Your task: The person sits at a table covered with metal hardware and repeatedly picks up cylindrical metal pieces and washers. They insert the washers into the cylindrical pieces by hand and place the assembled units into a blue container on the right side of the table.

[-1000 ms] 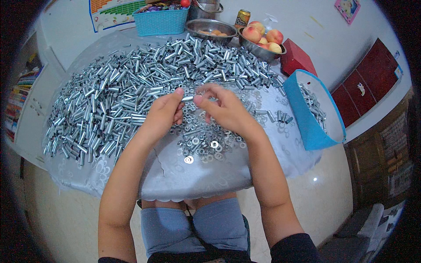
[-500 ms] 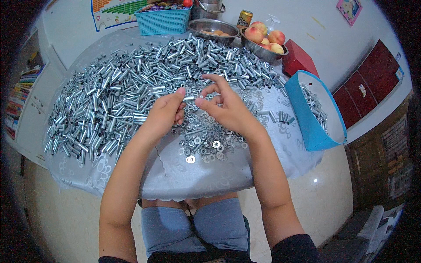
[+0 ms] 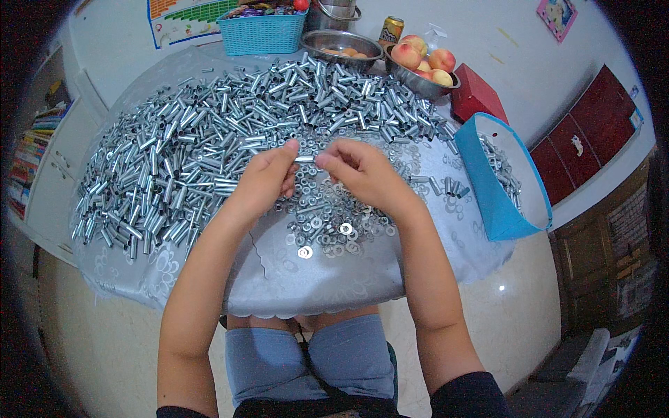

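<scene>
A short silvery metal sleeve [image 3: 304, 159] lies level between my two hands, above the pile. My left hand [image 3: 267, 175] pinches its left end between thumb and fingers. At the right end, my right hand [image 3: 365, 171] is closed, thumb and curled fingers on the tip; whether a small part sits there is hidden. Below and between the hands spread many loose washers and nuts [image 3: 327, 212]. A broad heap of similar metal sleeves [image 3: 188, 139] covers the table's left and far side.
A blue fabric bin [image 3: 498, 188] holding metal parts stands at the right of the cloth-covered table [image 3: 306, 289]. Along the far edge are a turquoise basket [image 3: 261, 35], a steel bowl with eggs [image 3: 341, 59], a can [image 3: 391, 29], a bowl of peaches [image 3: 421, 80] and a red box [image 3: 477, 94].
My right hand's raised, spread fingers have curled in and closed at the sleeve's right end. My left hand keeps its pinch, almost unmoved.
</scene>
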Demonstrator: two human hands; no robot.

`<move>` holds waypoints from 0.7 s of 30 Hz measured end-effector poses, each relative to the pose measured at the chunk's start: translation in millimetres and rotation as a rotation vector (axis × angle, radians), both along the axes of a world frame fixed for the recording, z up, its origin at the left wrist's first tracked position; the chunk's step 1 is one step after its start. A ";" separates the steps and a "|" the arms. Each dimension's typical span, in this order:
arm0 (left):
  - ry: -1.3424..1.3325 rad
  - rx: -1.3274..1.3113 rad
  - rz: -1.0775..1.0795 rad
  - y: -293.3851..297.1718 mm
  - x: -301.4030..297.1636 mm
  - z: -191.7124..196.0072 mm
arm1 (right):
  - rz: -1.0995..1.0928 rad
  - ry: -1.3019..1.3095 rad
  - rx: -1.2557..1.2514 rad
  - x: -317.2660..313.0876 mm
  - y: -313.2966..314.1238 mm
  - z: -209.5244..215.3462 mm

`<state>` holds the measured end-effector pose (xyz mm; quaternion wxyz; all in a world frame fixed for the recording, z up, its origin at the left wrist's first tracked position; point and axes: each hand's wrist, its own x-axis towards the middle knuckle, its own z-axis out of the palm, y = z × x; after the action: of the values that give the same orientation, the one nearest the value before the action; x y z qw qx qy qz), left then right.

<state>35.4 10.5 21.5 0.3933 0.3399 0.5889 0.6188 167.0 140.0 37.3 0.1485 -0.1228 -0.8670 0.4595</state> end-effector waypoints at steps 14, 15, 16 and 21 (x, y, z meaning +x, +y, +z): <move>0.006 -0.001 -0.024 1.7 -4.0 -6.6 | -0.050 0.063 0.077 -0.6 -6.6 1.7; -0.009 -0.006 -0.013 2.0 -4.1 -5.8 | -0.075 0.084 0.054 0.1 -7.7 2.0; -0.025 -0.012 -0.001 2.2 -4.7 -4.7 | -0.077 0.136 0.119 0.4 -7.5 1.4; -0.026 -0.017 -0.006 -0.1 -5.0 -3.2 | -0.072 0.064 0.195 1.1 -6.2 5.1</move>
<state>30.4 10.4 18.4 0.4056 0.3302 0.5880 0.6170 168.1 133.8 42.4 0.2038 -0.1242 -0.8974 0.3710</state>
